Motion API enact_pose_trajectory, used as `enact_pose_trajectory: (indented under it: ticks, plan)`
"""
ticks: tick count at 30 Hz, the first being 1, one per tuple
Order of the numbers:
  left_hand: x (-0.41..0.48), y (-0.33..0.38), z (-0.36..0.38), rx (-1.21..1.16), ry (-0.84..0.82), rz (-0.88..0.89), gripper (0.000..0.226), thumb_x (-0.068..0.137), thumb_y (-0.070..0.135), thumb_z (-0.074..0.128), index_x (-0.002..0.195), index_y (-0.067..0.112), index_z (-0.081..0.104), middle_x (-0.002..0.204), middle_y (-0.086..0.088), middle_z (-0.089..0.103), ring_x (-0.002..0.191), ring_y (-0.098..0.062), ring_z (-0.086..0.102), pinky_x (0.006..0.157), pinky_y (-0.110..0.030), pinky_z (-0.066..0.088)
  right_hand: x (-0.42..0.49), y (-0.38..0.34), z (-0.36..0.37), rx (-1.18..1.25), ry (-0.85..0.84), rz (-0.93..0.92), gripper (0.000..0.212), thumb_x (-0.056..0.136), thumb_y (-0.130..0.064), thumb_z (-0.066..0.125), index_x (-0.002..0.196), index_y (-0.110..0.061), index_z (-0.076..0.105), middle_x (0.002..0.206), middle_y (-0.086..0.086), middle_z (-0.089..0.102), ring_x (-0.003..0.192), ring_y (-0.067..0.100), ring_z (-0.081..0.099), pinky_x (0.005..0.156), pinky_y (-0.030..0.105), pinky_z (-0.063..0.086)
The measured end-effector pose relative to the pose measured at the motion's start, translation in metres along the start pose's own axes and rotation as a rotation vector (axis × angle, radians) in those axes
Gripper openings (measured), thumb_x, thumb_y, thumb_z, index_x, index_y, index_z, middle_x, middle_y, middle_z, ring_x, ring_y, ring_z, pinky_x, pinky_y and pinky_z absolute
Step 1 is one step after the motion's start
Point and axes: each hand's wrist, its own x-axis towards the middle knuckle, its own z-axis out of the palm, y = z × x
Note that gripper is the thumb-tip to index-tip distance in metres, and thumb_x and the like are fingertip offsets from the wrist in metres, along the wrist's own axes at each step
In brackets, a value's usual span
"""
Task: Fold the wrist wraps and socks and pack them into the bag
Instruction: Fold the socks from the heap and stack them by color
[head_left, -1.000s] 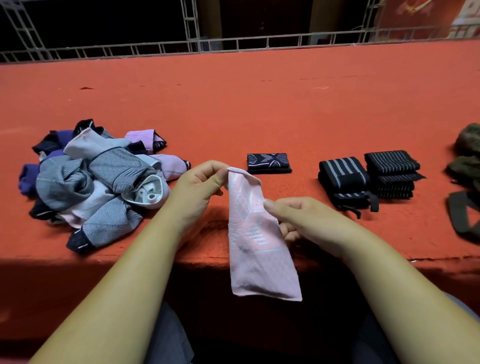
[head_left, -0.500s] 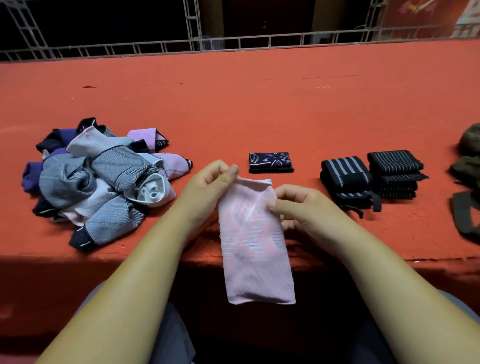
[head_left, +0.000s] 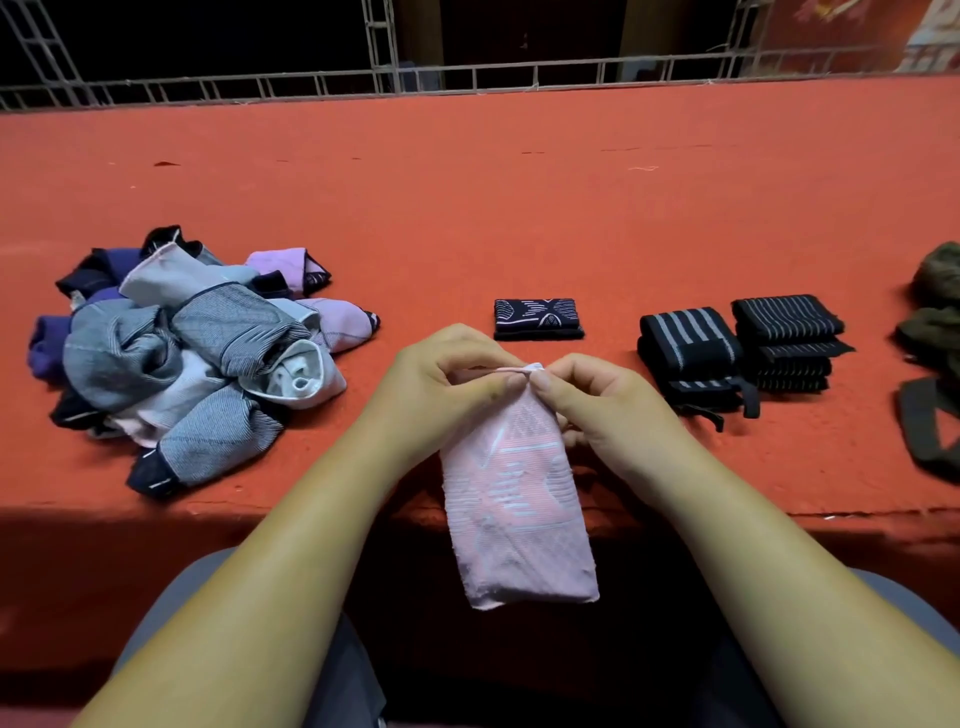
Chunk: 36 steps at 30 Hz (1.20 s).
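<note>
A pink patterned sock (head_left: 514, 499) hangs over the table's front edge, its toe end down toward my lap. My left hand (head_left: 447, 384) and my right hand (head_left: 597, 400) both pinch its cuff, thumbs nearly touching at the top. A heap of unfolded grey, purple and pink socks (head_left: 182, 358) lies to the left. One folded dark patterned sock (head_left: 537, 318) sits just beyond my hands. Two stacks of folded black striped wrist wraps (head_left: 691, 358) (head_left: 787, 340) lie to the right.
The red-covered table (head_left: 467, 208) stretches far back to a metal railing (head_left: 519, 78). An olive-green bag with straps (head_left: 935, 364) lies at the right edge, partly cut off by the frame.
My hands have drawn together at the sock's cuff. The sock, earlier held spread and slanted, now hangs straighter with its top edge bunched between both thumbs.
</note>
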Motion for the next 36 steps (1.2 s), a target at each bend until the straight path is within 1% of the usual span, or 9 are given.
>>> enact_pose_trajectory:
  ticks: [3, 7, 11, 13, 18, 22, 26, 31, 36]
  plan:
    - [0.002, -0.005, 0.001, 0.003, 0.076, -0.034, 0.004, 0.093, 0.014, 0.081, 0.09, 0.013, 0.083, 0.1, -0.002, 0.073, 0.1, -0.014, 0.07, 0.087, -0.026, 0.052, 0.0, -0.001, -0.001, -0.074, -0.028, -0.028, 0.024, 0.099, -0.028, 0.077, 0.087, -0.01, 0.066, 0.082, 0.005, 0.063, 0.073, 0.017, 0.054, 0.073, 0.037, 0.045]
    - [0.005, -0.008, 0.01, -0.152, 0.129, -0.208, 0.012, 0.088, 0.012, 0.076, 0.078, 0.007, 0.074, 0.105, -0.011, 0.07, 0.092, -0.008, 0.065, 0.081, -0.023, 0.048, 0.001, -0.004, 0.002, -0.045, -0.034, -0.101, 0.026, 0.094, 0.001, 0.073, 0.08, 0.004, 0.052, 0.097, 0.009, 0.072, 0.083, 0.013, 0.064, 0.075, 0.028, 0.05]
    - [0.004, -0.01, 0.013, -0.124, 0.086, -0.26, 0.014, 0.091, 0.026, 0.082, 0.089, 0.015, 0.074, 0.108, -0.002, 0.072, 0.093, -0.006, 0.063, 0.08, -0.021, 0.048, 0.002, -0.002, 0.004, -0.065, 0.075, -0.13, 0.024, 0.092, 0.007, 0.07, 0.08, 0.008, 0.049, 0.076, -0.006, 0.066, 0.069, 0.009, 0.055, 0.065, 0.023, 0.044]
    - [0.004, -0.016, 0.008, -0.199, 0.101, -0.338, 0.024, 0.087, 0.034, 0.087, 0.103, 0.021, 0.074, 0.105, 0.004, 0.075, 0.092, -0.006, 0.064, 0.083, -0.024, 0.049, 0.003, -0.001, 0.001, -0.041, 0.148, -0.124, 0.02, 0.092, 0.007, 0.069, 0.084, -0.001, 0.053, 0.067, -0.009, 0.058, 0.061, 0.007, 0.047, 0.058, 0.022, 0.039]
    - [0.003, -0.024, 0.003, -0.405, 0.139, -0.497, 0.037, 0.081, 0.014, 0.091, 0.113, 0.013, 0.073, 0.083, -0.003, 0.067, 0.079, -0.02, 0.06, 0.068, -0.03, 0.045, 0.008, 0.002, -0.008, 0.018, 0.188, -0.092, 0.018, 0.096, -0.006, 0.076, 0.103, -0.016, 0.063, 0.071, -0.01, 0.058, 0.067, 0.008, 0.052, 0.063, 0.027, 0.043]
    - [0.006, -0.021, 0.006, -0.63, 0.095, -0.566, 0.046, 0.079, 0.018, 0.089, 0.119, 0.006, 0.071, 0.101, -0.013, 0.07, 0.086, -0.025, 0.064, 0.075, -0.036, 0.047, 0.008, 0.004, -0.011, -0.017, 0.226, -0.131, 0.017, 0.098, -0.011, 0.074, 0.111, -0.023, 0.072, 0.081, -0.011, 0.063, 0.078, 0.009, 0.059, 0.068, 0.035, 0.051]
    - [-0.004, -0.016, 0.005, -0.382, -0.243, -0.616, 0.029, 0.093, 0.016, 0.078, 0.122, 0.01, 0.075, 0.114, -0.009, 0.079, 0.096, -0.023, 0.073, 0.084, -0.036, 0.057, 0.009, 0.002, -0.013, 0.033, 0.285, -0.126, 0.026, 0.099, -0.009, 0.073, 0.119, -0.025, 0.071, 0.089, -0.007, 0.068, 0.089, 0.014, 0.066, 0.081, 0.044, 0.054]
    - [0.0, -0.013, 0.006, -0.502, -0.04, -0.485, 0.029, 0.099, 0.011, 0.07, 0.128, 0.005, 0.071, 0.122, -0.023, 0.075, 0.113, -0.042, 0.071, 0.099, -0.051, 0.055, 0.006, 0.002, -0.013, -0.03, 0.131, 0.155, 0.021, 0.101, -0.032, 0.072, 0.115, -0.017, 0.077, 0.11, 0.007, 0.081, 0.096, 0.025, 0.078, 0.079, 0.041, 0.062]
    - [0.001, -0.019, -0.002, -0.381, -0.082, -0.543, 0.029, 0.099, 0.01, 0.069, 0.129, 0.009, 0.068, 0.126, -0.02, 0.074, 0.115, -0.038, 0.072, 0.101, -0.054, 0.054, 0.002, -0.001, -0.013, -0.092, 0.121, 0.109, 0.015, 0.101, -0.025, 0.071, 0.11, -0.021, 0.082, 0.098, 0.003, 0.082, 0.076, 0.015, 0.075, 0.063, 0.027, 0.053]
